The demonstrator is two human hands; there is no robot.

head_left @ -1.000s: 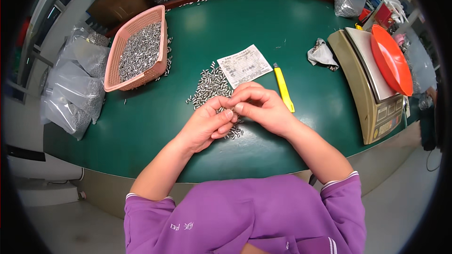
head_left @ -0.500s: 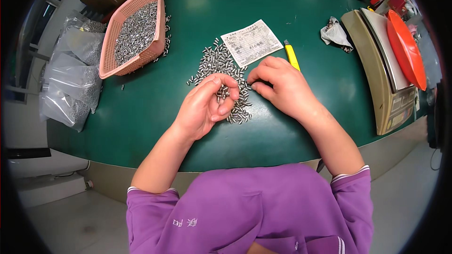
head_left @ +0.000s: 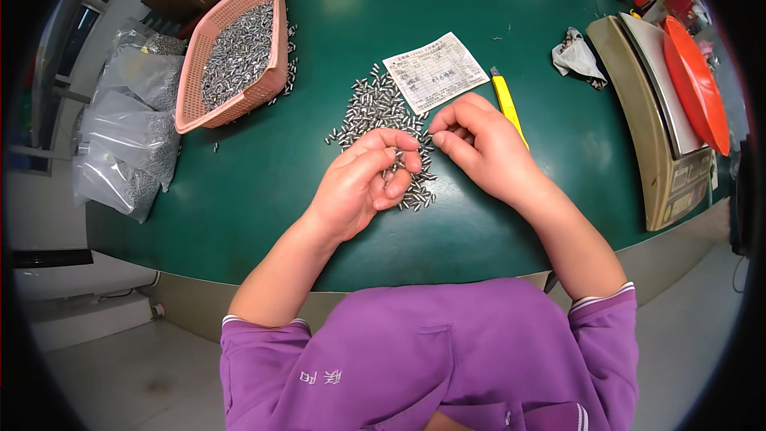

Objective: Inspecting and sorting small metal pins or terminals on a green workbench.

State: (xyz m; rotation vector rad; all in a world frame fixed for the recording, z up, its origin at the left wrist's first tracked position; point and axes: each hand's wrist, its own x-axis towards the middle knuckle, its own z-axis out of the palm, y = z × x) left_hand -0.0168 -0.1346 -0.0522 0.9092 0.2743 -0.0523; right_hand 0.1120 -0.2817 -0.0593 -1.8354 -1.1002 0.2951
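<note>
— Green tabletop (head_left: 239, 183) under you, and a heap of small metal pins (head_left: 375, 108) in the middle of it. Where are your hands?

— Your left hand (head_left: 359, 187) rests at the near end of the heap, its grip curled nearly shut with a few pins caught between the fingers (head_left: 395, 189). Your right hand (head_left: 483, 144) sits just beside it, fingers bent in a loose pinch over the pins; whether it has hold of one, you cannot tell.

— And around them?

— A printed paper slip (head_left: 435, 72) touches the far side of the heap, a yellow utility knife (head_left: 507, 104) lies by your right hand, and a pink basket (head_left: 191, 96) of pins stands well to the left, beside clear plastic bags (head_left: 128, 136).
</note>
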